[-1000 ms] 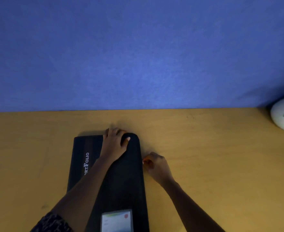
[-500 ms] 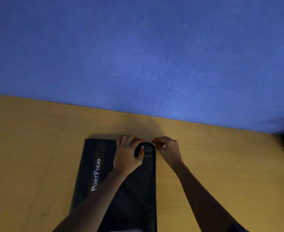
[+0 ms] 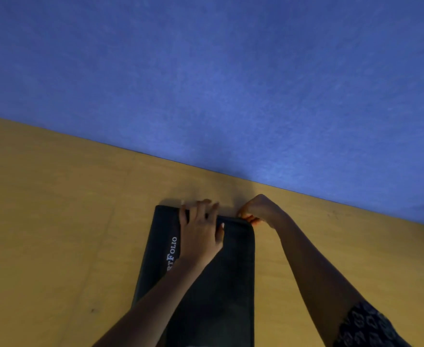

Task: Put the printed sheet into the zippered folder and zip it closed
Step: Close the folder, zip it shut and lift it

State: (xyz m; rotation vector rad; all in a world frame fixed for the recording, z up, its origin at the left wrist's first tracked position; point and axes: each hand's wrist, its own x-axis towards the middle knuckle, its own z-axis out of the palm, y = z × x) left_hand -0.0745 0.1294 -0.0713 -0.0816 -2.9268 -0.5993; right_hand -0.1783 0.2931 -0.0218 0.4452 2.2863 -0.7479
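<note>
The left hand lies flat, fingers spread, on the folder's far end. The right hand pinches at its far right corner; what it pinches is hidden. The folder lies on the worktop.

Dim, soft, slightly blurred, tilted.

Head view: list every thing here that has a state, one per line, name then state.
zippered folder: flat on the table, cover shut, lettered face up.
left hand: pressed flat on the folder near its far edge, fingers spread.
right hand: fingertips pinched at the folder's far right corner; the zip pull cannot be made out.
</note>
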